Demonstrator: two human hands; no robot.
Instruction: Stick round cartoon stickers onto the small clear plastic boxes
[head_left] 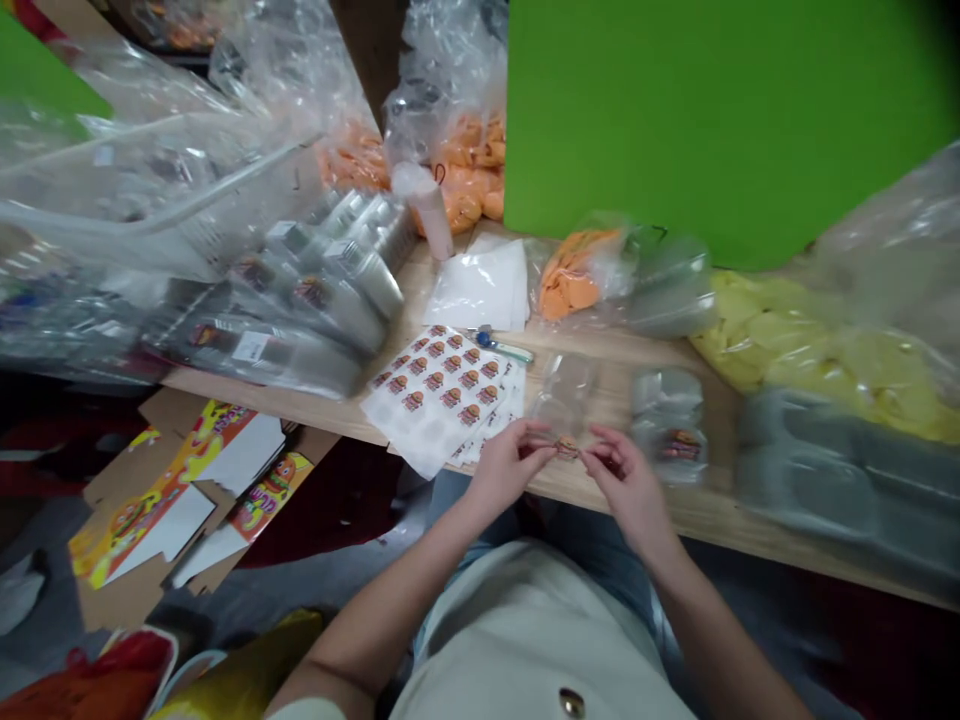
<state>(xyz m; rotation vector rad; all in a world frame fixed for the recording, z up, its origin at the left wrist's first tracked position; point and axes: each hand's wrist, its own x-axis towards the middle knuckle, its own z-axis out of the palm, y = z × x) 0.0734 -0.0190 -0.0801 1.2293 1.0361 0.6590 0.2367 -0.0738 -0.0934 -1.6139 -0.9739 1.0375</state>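
Note:
Between my two hands is a small burger sticker (566, 447), pinched at its left edge by my left hand (517, 462) and at its right edge by my right hand (616, 465). Just beyond it lies a clear plastic blister tray (568, 385) on the wooden table. To the left rests a white sheet of burger stickers (442, 385), overlapping another sheet. Right of my right hand sits a second clear tray (671, 405) bearing a burger sticker on its near part.
Stacked clear trays (817, 470) stand at the right, by yellow pieces in plastic (825, 340). A bag of orange pieces (574, 275), white sheets (480, 285) and a pen-like tool (506, 345) lie behind. Packed trays (300, 290) crowd the left; printed cardboard (172, 500) lies lower down.

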